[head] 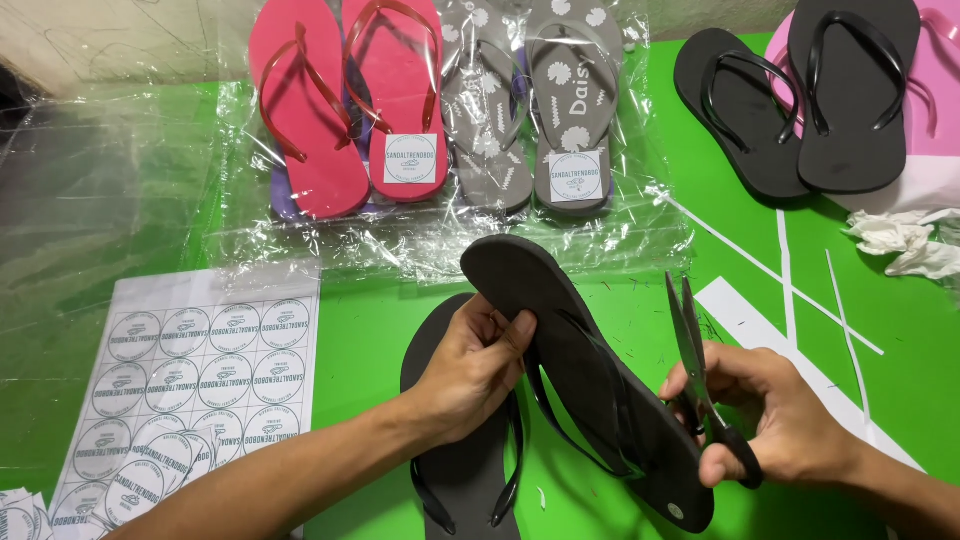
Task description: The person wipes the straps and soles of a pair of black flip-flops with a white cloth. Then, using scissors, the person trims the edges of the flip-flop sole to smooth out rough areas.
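On the green desk [400, 330], left to right, a black flip-flop [590, 380] is held tilted above its mate [450, 470], pinched by the left hand [475, 365]'s fingers. Scissors [700, 380], blades nearly closed, are gripped by the right hand [770, 415]; the strap could be nicked if the sandal slips.

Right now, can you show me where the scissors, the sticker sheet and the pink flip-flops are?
scissors [690, 345], head view, on the blades above the right hand.
sticker sheet [200, 370], head view, on the middle rows of round stickers.
pink flip-flops [315, 150], head view, on the left sole.
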